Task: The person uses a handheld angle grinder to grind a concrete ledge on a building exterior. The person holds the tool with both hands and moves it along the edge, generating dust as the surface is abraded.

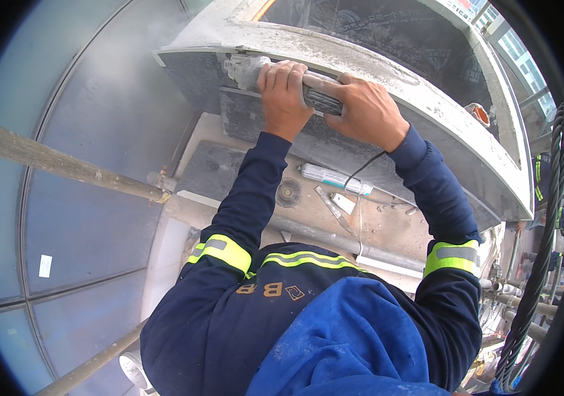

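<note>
The left hand [282, 99] has its fingers clamped round the tool [323, 101] near its dusty head, the right hand [372, 112] behind — probably for steadiness — at the panel's [241, 113] upper edge.

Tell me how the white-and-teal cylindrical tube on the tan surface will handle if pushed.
The tube lies on its side, so would probably roll if pushed sideways. Its smooth-looking surface may be slippery. Its straight outline suggests it is fairly stiff.

Left hand [284, 98] and right hand [369, 111] grip a dusty power tool [322, 99] — beside grey panel [242, 117].
</note>
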A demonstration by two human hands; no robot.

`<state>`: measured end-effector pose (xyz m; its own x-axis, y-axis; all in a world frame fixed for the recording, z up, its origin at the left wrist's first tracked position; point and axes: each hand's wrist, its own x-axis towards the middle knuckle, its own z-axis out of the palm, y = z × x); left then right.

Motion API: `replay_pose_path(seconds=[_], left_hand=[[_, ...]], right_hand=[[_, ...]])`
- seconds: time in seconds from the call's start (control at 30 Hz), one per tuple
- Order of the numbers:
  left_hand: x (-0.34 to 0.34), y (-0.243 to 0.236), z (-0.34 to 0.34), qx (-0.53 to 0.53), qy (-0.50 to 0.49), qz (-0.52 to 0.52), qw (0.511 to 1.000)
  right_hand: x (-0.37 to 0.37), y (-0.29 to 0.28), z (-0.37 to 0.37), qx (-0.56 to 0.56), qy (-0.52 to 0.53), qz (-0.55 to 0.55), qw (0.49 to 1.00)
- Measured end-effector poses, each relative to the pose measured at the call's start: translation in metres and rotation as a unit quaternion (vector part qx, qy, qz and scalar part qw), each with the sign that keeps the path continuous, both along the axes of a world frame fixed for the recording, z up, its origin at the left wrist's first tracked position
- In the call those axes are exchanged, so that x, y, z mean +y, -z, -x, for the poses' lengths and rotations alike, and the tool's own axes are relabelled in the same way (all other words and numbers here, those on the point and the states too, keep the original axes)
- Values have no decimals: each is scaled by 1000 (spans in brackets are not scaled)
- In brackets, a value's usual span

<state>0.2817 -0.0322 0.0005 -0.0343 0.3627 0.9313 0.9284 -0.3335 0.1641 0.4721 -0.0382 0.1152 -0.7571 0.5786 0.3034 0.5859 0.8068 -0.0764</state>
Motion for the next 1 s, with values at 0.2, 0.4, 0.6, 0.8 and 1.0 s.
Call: replay_pose_path(seconds=[0.2, 0.4, 0.6, 0.8, 1.0], left_hand=[[4, 2, 1, -3, 1, -9, 1000], [3, 2, 12, -20, 16, -2, 1000], [8, 4, 27, -15, 16, 10, 1000], [15, 8, 39, -12, 11, 16, 1000], [4, 0, 30, -13, 18, 26, 999]], right_hand=[[5, 5, 1, 0, -1, -10, 1000], [14, 13, 14, 13, -17, -4, 1000], [17, 11, 29, 1, -19, -2, 1000], [25, 14, 38, -7, -22, -6, 1000], [19, 14, 30, -8, -16, -6, 1000]])
